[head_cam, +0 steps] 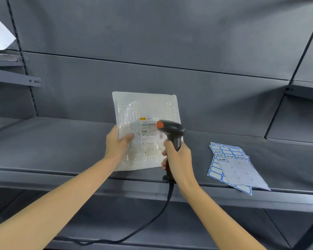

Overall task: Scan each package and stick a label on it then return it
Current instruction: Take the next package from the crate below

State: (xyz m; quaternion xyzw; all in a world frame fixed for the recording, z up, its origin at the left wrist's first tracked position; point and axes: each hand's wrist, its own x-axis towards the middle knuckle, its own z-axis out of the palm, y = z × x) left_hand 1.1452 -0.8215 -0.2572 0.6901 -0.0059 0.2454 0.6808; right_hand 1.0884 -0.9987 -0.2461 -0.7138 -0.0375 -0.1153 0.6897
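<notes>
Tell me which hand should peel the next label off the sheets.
Right, probably. The label sheets lie on the shelf beside the right hand; it must first put down the scanner. The left hand holds the package.

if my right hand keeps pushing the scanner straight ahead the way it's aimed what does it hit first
Most likely the bubble mailer, around its printed shipping label. The right hand aims the scanner at it; the remaining gap is unclear.

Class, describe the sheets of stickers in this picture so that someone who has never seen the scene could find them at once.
Start at the wide grey shelf running across the middle of the view. To the right of the right hand, which grips a black scanner, a small fanned stack of label sheets lies flat near the shelf's front edge. Blue-bordered white rectangles set it apart from the bubble-wrap package in the left hand.
</notes>
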